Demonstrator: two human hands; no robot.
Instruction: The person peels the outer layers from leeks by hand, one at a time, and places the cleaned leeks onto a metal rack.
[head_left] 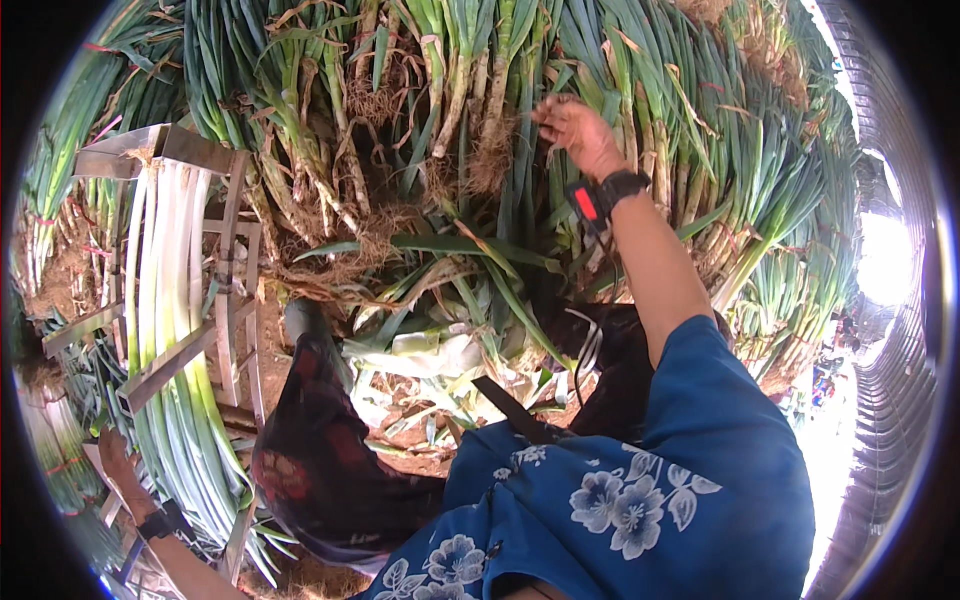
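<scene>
My right hand [580, 135] is raised at the roots of a pile of uncleaned long green onions [497, 95]. Its fingers are loosely apart and nothing shows in them. Peeled green onions [165, 270], white at the stalk and green at the leaf, lie along a metal rack [168, 368] on the left, roots at the far end. Down beside their leaves is my left hand [120, 468], fingers stretched out near the rack's edge, with no onion visible in it. Both wrists wear dark bands.
Stripped leaves and pale peelings [430, 350] cover the ground between my legs. More onion bundles [60, 220] stand at the far left, some tied with red bands. Upright onions [790, 200] fill the right side, up to a ribbed sheet wall [890, 130].
</scene>
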